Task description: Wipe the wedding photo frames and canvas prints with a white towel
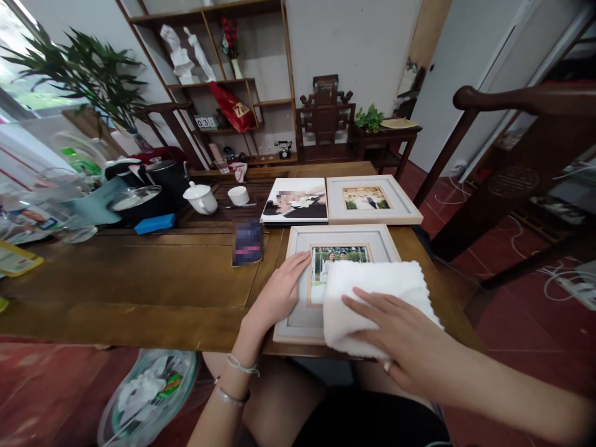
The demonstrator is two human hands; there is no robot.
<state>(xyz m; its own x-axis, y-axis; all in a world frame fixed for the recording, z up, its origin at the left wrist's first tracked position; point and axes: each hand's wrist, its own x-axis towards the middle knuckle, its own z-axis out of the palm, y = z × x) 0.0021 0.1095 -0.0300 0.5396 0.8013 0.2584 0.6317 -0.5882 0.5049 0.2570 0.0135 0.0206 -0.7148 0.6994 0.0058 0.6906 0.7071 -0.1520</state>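
A pale wooden picture frame with a light mat and a small photo of two people lies flat at the table's near edge. My left hand rests on its left side, fingers stretched out flat, fingertips by the photo's edge. With my right hand I press a white fluffy cloth onto the frame's right part, fingers spread over the cloth. Cloth and hand hide the right side of the photo and the frame's lower right corner.
Behind lie a second framed photo and a photo album. A dark phone-like object, a white teapot, a white cup and a blue block are on the table. A waste bin stands below left.
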